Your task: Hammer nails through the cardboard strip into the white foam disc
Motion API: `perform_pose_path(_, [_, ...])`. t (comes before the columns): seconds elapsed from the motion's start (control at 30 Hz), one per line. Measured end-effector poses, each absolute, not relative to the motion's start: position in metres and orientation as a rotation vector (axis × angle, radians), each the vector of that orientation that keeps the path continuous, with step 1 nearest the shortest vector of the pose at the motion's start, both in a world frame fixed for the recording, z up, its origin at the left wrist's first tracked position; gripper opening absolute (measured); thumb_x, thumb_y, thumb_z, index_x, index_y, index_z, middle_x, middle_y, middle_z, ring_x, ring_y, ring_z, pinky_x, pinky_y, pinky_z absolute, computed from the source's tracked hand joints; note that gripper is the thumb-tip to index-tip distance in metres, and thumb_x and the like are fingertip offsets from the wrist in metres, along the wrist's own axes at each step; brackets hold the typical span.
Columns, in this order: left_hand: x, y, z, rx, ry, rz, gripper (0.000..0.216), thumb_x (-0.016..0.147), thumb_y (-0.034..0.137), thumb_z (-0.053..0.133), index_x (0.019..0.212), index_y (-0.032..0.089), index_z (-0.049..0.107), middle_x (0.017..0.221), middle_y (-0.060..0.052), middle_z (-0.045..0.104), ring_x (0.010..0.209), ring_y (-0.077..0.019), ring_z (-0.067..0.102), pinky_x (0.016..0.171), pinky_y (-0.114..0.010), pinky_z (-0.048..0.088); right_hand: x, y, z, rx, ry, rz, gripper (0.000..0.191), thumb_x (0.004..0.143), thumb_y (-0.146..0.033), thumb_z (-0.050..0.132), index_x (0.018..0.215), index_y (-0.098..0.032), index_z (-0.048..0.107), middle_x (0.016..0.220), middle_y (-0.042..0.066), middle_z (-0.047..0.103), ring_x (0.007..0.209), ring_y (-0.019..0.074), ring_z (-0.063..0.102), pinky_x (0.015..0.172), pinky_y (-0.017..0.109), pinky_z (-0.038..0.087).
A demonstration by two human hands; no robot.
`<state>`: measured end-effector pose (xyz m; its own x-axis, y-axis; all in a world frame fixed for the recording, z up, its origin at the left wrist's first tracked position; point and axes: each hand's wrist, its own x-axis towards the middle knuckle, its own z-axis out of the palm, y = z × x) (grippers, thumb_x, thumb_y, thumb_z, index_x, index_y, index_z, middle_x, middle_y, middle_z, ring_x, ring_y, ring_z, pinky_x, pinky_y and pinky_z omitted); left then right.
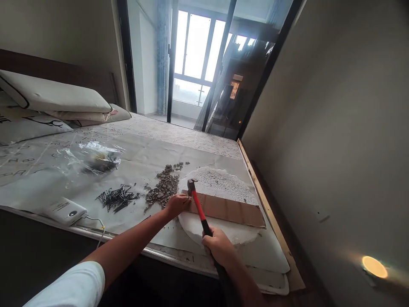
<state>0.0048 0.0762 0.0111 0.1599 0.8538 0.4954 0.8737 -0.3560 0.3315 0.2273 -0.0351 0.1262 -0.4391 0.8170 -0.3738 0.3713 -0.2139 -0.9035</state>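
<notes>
Hammering seems in hand: the left hand pinches an apparent nail, the brown board beneath it; the right hand grips the hammer. Striking calls for careful aim.

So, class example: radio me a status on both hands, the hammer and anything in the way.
Right fingers wrapped round hammer handle. Left fingers at left end of brown strip; grip unclear. Nearest clutter: grey rubble beside them; loose nails farther left.

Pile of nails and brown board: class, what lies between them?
In the head view, a heap of grey rubble and the left hand lie between them.
</notes>
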Motion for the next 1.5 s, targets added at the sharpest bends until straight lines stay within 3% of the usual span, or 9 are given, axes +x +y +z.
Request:
perform_pose_path(0.3, [0.005, 0.075, 0.009, -2.389, -1.722, -0.872, 0.037, 0.088, 0.026, 0.040, 0.058, 0.015, 0.058, 0.060, -0.005, 0.054, 0.058, -0.0130, 0.050, 0.057, -0.027, 0.038, 0.228, -0.035, 0.126, -1.341, -1.693, 1.707, 0.009, 0.064, -0.014, 0.040, 0.066, -0.022, 0.038, 0.037, -0.011, 0.033, 0.024, 0.0076, 0.030, 0.027, 0.021, 0.021])
perform_pose_path(0.77, [0.006, 0.076, 0.005, -2.354, -1.739, -0.868, 0.032, 0.088, 0.027, 0.042, 0.066, 0.017, 0.063, 0.064, -0.006, 0.057, 0.058, -0.0132, 0.052, 0.056, -0.026, 0.038, 0.226, -0.039, 0.122, -1.355, -1.816, 1.425, 0.011, 0.064, -0.010, 0.042, 0.061, -0.020, 0.039, 0.045, -0.008, 0.034, 0.038, 0.0069, 0.032, 0.040, 0.021, 0.024])
perform_pose_path(1.27, [0.007, 0.073, 0.007, -2.308, -1.752, -0.815, 0.033, 0.088, 0.027, 0.041, 0.066, 0.015, 0.063, 0.066, -0.005, 0.058, 0.056, -0.0116, 0.052, 0.052, -0.024, 0.038, 0.220, -0.038, 0.117, -1.413, -1.726, 1.601, 0.009, 0.064, -0.013, 0.041, 0.065, -0.021, 0.038, 0.040, -0.010, 0.030, 0.032, 0.0072, 0.028, 0.036, 0.021, 0.022])
perform_pose_path(1.5, [0.006, 0.073, 0.010, -2.338, -1.798, -0.868, 0.025, 0.081, 0.025, 0.049, 0.065, 0.016, 0.066, 0.067, -0.005, 0.060, 0.059, -0.0117, 0.053, 0.054, -0.022, 0.038, 0.221, -0.040, 0.121, -1.390, -1.728, 1.501, 0.008, 0.063, -0.013, 0.043, 0.064, -0.020, 0.040, 0.043, -0.009, 0.031, 0.037, 0.0073, 0.030, 0.039, 0.020, 0.024])
